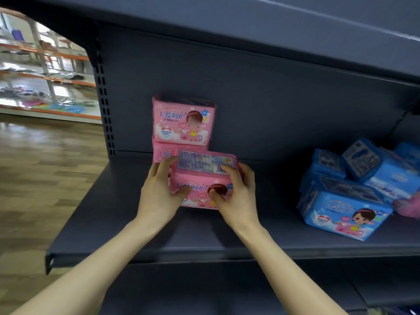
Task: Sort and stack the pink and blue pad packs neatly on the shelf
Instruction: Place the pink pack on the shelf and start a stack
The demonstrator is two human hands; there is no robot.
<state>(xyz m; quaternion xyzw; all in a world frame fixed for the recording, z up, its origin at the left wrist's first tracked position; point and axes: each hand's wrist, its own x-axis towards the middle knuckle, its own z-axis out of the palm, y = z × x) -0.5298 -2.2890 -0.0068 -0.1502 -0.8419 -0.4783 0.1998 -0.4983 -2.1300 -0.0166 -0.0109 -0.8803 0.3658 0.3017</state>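
Left-hand grip (159, 193) and right-hand grip (237, 194) clasp one pink plastic pad pack (202, 176) from either side, mid dark grey metal shelf (102, 223). Behind the grip: two stacked pink packs (183, 123); well right: heaped blue pad packs (345, 210).

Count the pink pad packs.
3: top pack on lower pack at the back, held pack between left hand and right hand. Pink shape by the blue packs may be another.
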